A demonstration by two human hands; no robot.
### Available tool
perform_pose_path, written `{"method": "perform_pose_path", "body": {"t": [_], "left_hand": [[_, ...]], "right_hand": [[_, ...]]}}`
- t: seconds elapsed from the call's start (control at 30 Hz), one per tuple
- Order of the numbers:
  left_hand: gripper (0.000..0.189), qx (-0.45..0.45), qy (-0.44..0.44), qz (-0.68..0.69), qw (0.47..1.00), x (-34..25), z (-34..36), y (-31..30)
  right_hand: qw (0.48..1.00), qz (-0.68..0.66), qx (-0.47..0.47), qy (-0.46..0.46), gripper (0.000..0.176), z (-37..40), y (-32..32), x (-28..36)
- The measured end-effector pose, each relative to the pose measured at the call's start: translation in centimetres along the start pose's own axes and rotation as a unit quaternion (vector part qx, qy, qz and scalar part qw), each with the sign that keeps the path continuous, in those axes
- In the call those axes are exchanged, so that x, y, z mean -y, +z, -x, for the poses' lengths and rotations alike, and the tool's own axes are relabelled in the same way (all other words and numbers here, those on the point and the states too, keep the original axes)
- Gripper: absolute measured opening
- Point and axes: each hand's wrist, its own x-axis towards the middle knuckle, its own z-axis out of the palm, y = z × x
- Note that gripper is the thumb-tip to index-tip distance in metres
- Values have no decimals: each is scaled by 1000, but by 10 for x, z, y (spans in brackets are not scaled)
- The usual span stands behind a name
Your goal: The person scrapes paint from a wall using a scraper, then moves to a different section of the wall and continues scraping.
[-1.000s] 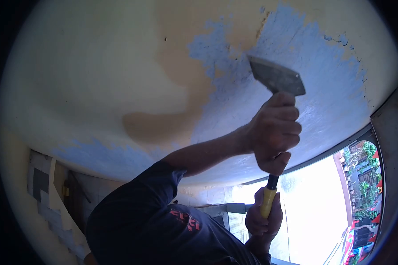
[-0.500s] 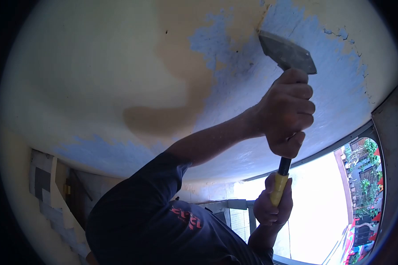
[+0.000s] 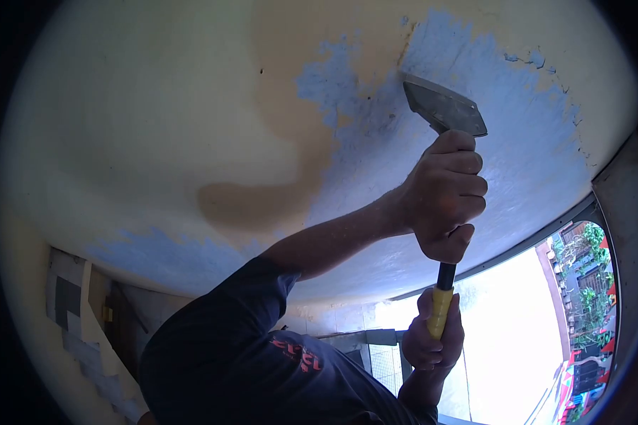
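A long-handled scraper (image 3: 445, 108) with a broad grey blade lies against the painted wall (image 3: 376, 170), its left corner at a patch where beige paint borders pale blue. My left hand (image 3: 450, 195) is wrapped in a fist round the shaft just below the blade. Lower down, my right hand (image 3: 429, 336) grips the yellow handle end (image 3: 441, 312). A short black stretch of shaft (image 3: 446, 275) shows between the two hands. Both arms reach up from a dark T-shirt (image 3: 312, 361) with red lettering.
Ragged beige paint edges and curled flakes (image 3: 536, 58) border the blue area at upper right. A bright opening (image 3: 510, 326) with a dark frame (image 3: 532, 237) lies at lower right, plants (image 3: 590, 301) beyond it. Grey patches mark a pale surface (image 3: 67, 290) at left.
The view has shifted slightly, so the wall marks appear lower and further left. The scraper and both hands appear lower and left too, the blade slightly lower against the wall. Both grips are unchanged.
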Motion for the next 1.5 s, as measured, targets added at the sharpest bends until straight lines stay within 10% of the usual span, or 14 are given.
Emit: {"method": "perform_pose_path", "body": {"t": [1.5], "left_hand": [[25, -18, 50, -6, 999, 29, -36, 6]], "right_hand": [[997, 71, 14, -28, 50, -19, 19, 30]]}}
